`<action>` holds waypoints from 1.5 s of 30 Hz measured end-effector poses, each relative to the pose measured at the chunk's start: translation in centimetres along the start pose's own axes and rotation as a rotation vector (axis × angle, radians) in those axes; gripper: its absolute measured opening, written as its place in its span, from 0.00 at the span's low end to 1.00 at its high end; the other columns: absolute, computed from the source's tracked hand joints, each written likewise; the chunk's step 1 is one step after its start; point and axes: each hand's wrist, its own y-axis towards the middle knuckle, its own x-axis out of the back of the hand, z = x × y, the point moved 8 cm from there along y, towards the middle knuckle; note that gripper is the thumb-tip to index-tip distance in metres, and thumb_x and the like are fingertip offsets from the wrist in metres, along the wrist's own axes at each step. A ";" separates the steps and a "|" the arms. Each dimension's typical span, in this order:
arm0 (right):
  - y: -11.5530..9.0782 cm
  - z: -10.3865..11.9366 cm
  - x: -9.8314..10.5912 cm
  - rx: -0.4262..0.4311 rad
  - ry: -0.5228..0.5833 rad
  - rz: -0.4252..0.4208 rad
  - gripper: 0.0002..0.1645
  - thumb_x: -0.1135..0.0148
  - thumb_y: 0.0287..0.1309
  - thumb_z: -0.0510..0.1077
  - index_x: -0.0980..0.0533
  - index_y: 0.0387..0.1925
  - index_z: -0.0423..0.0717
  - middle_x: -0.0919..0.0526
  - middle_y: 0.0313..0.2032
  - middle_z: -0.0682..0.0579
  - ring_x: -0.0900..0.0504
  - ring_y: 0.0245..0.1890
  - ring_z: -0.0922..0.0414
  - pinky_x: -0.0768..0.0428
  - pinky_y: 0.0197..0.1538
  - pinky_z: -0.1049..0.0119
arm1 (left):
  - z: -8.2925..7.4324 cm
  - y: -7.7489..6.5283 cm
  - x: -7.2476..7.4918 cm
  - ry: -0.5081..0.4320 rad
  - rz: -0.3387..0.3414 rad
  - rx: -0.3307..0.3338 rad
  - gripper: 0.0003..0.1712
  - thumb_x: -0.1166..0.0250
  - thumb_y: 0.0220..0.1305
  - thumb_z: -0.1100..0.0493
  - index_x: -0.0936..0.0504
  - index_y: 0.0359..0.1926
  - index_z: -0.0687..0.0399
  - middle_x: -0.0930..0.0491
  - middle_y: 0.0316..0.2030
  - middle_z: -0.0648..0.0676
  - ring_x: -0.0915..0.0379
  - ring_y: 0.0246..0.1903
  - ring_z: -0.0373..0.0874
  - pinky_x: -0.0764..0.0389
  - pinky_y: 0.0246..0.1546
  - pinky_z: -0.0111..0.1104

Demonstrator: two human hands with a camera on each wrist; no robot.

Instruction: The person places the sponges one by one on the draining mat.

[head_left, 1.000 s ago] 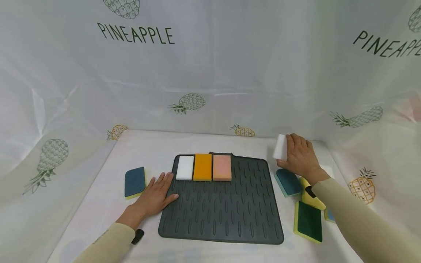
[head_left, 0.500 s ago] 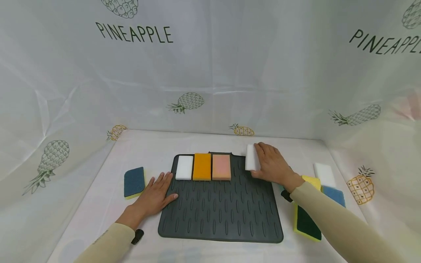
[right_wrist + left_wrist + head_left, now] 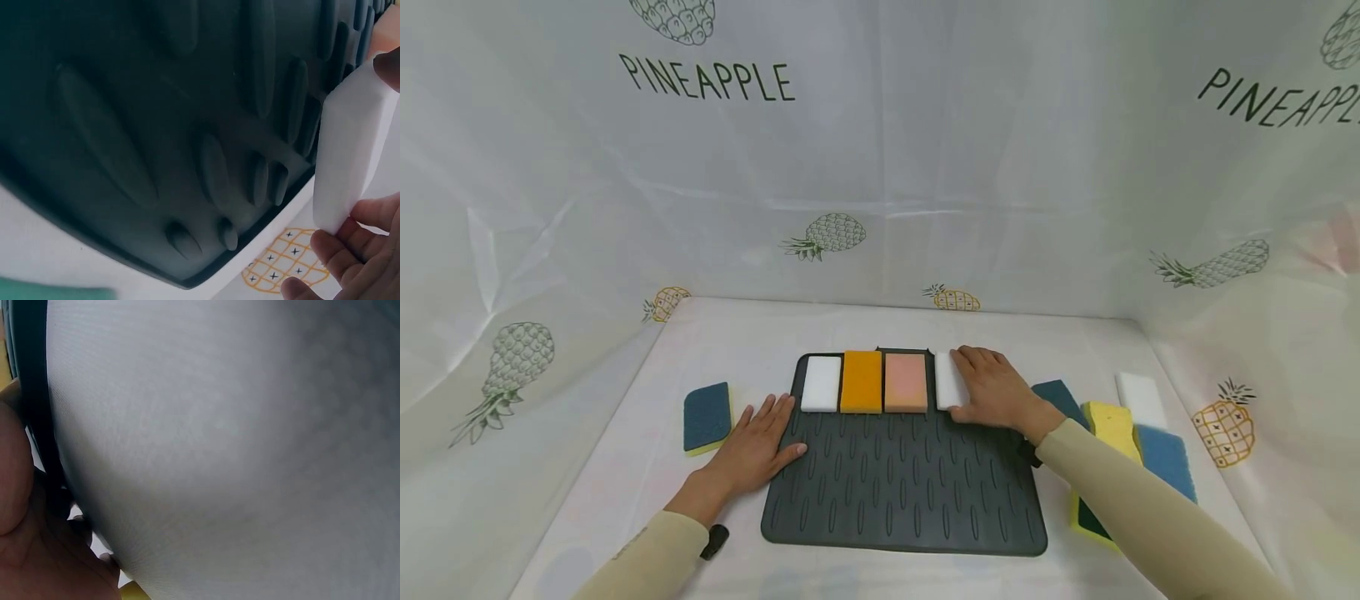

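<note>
My right hand (image 3: 996, 392) grips a white sponge (image 3: 950, 382) by its ends, thumb at the near end and fingers at the far end. That sponge is at the back of the dark ribbed mat (image 3: 902, 483), just right of a pink sponge (image 3: 906, 383). In the right wrist view the gripped white sponge (image 3: 353, 137) shows between thumb and fingers. An orange sponge (image 3: 861, 382) and another white sponge (image 3: 822, 383) complete the row to the left. My left hand (image 3: 752, 450) rests with spread fingers on the mat's left edge. The left wrist view is mostly pale, blurred surface.
A blue-and-yellow sponge (image 3: 706, 417) lies left of the mat. To the right are a dark blue sponge (image 3: 1060, 400), a yellow sponge (image 3: 1111, 425), a blue sponge (image 3: 1168, 458), a white sponge (image 3: 1141, 398) and a green-and-yellow sponge (image 3: 1092, 518), partly under my right sleeve.
My right hand has carried the white sponge leftward from beyond the mat's right edge to beside the pink sponge. My left hand has stayed in place.
</note>
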 end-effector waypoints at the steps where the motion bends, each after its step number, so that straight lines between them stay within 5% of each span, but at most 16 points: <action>1: 0.0 0.0 -0.1 -0.003 0.002 0.010 0.59 0.32 0.57 0.69 0.36 0.76 0.33 0.30 0.72 0.35 0.28 0.71 0.38 0.30 0.72 0.37 | 0.0 0.0 0.0 -0.002 0.000 0.000 0.49 0.42 0.78 0.38 0.46 0.82 0.66 0.44 0.81 0.65 0.51 0.81 0.65 0.48 0.79 0.64; 32: 0.1 0.3 -1.6 -0.022 0.031 0.086 0.60 0.37 0.60 0.73 0.38 0.79 0.36 0.32 0.75 0.38 0.29 0.73 0.39 0.30 0.72 0.37 | -0.1 -0.1 -0.1 -0.003 -0.001 0.006 0.49 0.41 0.78 0.37 0.45 0.82 0.66 0.43 0.81 0.65 0.51 0.81 0.65 0.48 0.79 0.64; 40: -0.9 -0.1 0.1 -0.016 0.021 0.055 0.62 0.37 0.62 0.75 0.40 0.80 0.37 0.34 0.76 0.37 0.31 0.74 0.38 0.31 0.73 0.35 | -0.3 -0.1 0.0 -0.006 -0.009 0.009 0.49 0.41 0.78 0.37 0.45 0.82 0.66 0.43 0.81 0.65 0.51 0.81 0.66 0.48 0.79 0.64; 45: -2.1 -1.3 2.2 -0.015 0.013 -0.062 0.53 0.34 0.66 0.68 0.34 0.76 0.36 0.29 0.73 0.36 0.27 0.71 0.37 0.29 0.71 0.35 | -0.4 -0.2 0.1 -0.004 -0.013 0.013 0.50 0.41 0.77 0.37 0.45 0.82 0.66 0.43 0.81 0.65 0.51 0.81 0.65 0.48 0.79 0.64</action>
